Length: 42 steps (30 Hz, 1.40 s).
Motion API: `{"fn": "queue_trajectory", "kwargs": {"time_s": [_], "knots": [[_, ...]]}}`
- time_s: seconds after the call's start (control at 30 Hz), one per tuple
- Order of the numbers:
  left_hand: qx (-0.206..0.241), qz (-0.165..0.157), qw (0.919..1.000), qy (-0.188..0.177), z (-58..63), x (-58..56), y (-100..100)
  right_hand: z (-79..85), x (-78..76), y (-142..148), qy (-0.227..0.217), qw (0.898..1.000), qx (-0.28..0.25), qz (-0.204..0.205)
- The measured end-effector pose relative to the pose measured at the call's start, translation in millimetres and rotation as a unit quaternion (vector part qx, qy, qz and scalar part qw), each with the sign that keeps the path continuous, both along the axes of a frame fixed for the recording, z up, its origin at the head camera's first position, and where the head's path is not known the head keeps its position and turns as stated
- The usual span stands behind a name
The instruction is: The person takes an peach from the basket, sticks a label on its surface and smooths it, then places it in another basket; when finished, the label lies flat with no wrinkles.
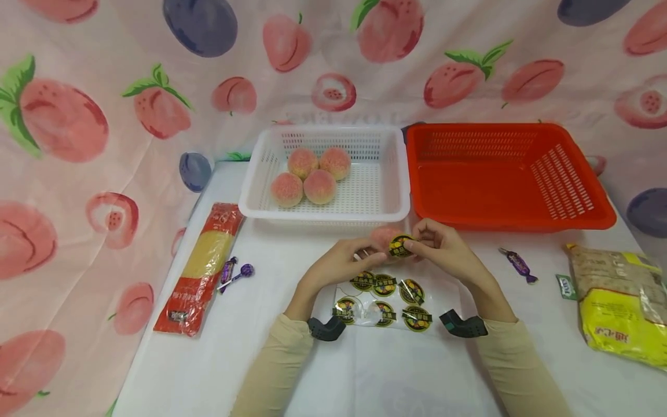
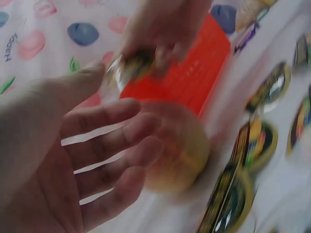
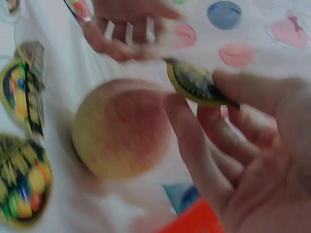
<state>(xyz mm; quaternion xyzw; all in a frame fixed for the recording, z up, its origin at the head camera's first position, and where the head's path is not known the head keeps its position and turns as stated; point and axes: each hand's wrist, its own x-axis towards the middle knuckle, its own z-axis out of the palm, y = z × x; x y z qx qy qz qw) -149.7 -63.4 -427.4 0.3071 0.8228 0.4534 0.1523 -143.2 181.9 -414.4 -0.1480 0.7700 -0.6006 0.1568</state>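
Note:
A round black-and-gold fruit sticker (image 1: 400,246) is pinched between the thumb and fingers of my right hand (image 1: 443,249). Behind it a single peach (image 3: 121,128) rests on the table just in front of the white basket. My left hand (image 1: 341,263) is beside this peach, its fingers spread and gently bent in the left wrist view, with nothing in its grasp. Below both hands lies a clear sheet (image 1: 443,295) bearing several more round stickers (image 1: 417,318). In the left wrist view the held sticker is blurred.
Several peaches (image 1: 320,186) sit in the white basket (image 1: 325,215) at the back. Right of it stands a red basket (image 1: 469,197). A red-and-yellow packet (image 1: 200,269), a lollipop (image 1: 246,270), a purple-wrapped candy (image 1: 518,265) and a yellow bag (image 1: 620,318) flank the work area.

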Motion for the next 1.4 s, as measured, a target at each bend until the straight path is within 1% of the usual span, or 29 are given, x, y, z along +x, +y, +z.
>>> {"fn": "queue_trajectory", "kwargs": {"time_s": [0.07, 0.13, 0.17, 0.23, 0.3, 0.33, 0.4, 0.47, 0.53, 0.6, 0.63, 0.67, 0.77, 0.83, 0.87, 0.93, 1.07, 1.13, 1.2, 1.3, 1.33, 1.37, 1.4], "knots": [[-0.004, 0.018, 0.9998, 0.005, 2.5, -0.6, 9, -0.3, -2.6, -6, 0.001, 1.000, 0.011, -0.025], [-0.006, 0.037, 0.9992, 0.013, 4.2, -2.0, 16, 3.0, -3.7, -11, -0.005, 0.999, 0.028, -0.034], [-0.005, 0.047, 0.9988, 0.016, 4.1, -3.2, 18, 5.9, -3.6, -12, -0.008, 0.999, 0.038, -0.033], [-0.001, 0.066, 0.9977, 0.016, 2.9, -5.4, 21, 5.5, -5.3, -13, -0.009, 0.997, 0.066, -0.028], [-0.004, 0.086, 0.9961, 0.020, 0.7, -6.9, 22, 3.1, -7.1, -13, 0.002, 0.994, 0.111, -0.021], [-0.011, 0.099, 0.9949, 0.016, -1.0, -7.0, 23, 1.3, -7.9, -12, 0.008, 0.991, 0.132, -0.016], [-0.034, 0.129, 0.9909, 0.015, -3.0, -5.6, 23, -8.4, -11.0, -11, 0.029, 0.985, 0.170, -0.011], [-0.065, 0.165, 0.9840, 0.021, -5.5, -3.9, 23, -12.7, -11.7, -11, 0.043, 0.978, 0.205, -0.020], [-0.086, 0.194, 0.9769, 0.022, -8.2, -3.1, 22, -15.5, -12.0, -11, 0.039, 0.975, 0.218, -0.030], [-0.094, 0.213, 0.9721, 0.029, -11.1, -4.2, 19, -18.1, -12.6, -10, 0.034, 0.974, 0.223, -0.039], [-0.095, 0.215, 0.9715, 0.032, -13.2, -5.3, 18, -19.1, -12.8, -9, 0.027, 0.974, 0.220, -0.040], [-0.086, 0.210, 0.9735, 0.026, -15.0, -6.4, 17, -20.4, -13.2, -9, 0.021, 0.976, 0.215, -0.034], [-0.052, 0.179, 0.9824, 0.007, -19.1, -10.0, 13, -24.9, -15.3, -9, 0.021, 0.981, 0.193, 0.001], [-0.036, 0.158, 0.9868, -0.004, -20.4, -11.5, 12, -27.4, -16.5, -10, 0.025, 0.985, 0.169, 0.025], [-0.030, 0.150, 0.9881, -0.010, -20.5, -11.7, 11, -28.8, -16.9, -10, 0.030, 0.987, 0.157, 0.035], [-0.028, 0.141, 0.9895, -0.008, -21.5, -12.5, 11, -30.6, -17.6, -11, 0.036, 0.989, 0.132, 0.052], [-0.007, 0.130, 0.9914, -0.018, -26.1, -15.1, 10, -33.1, -18.6, -10, 0.041, 0.991, 0.111, 0.064], [0.016, 0.124, 0.9915, -0.037, -29.6, -17.1, 10, -34.4, -19.2, -8, 0.040, 0.991, 0.112, 0.063], [0.046, 0.114, 0.9900, -0.068, -33.2, -19.1, 9, -36.2, -19.5, -7, 0.036, 0.991, 0.118, 0.060], [0.084, 0.105, 0.9839, -0.117, -35.0, -20.4, 9, -37.1, -19.5, -6, 0.027, 0.990, 0.125, 0.057], [0.091, 0.104, 0.9813, -0.134, -34.7, -20.2, 10, -37.0, -19.4, -7, 0.022, 0.991, 0.122, 0.057], [0.090, 0.106, 0.9801, -0.142, -33.4, -19.5, 11, -36.5, -19.2, -8, 0.018, 0.991, 0.121, 0.055], [0.085, 0.110, 0.9801, -0.142, -32.2, -18.8, 12, -36.0, -19.0, -9, 0.013, 0.992, 0.116, 0.053]]}}
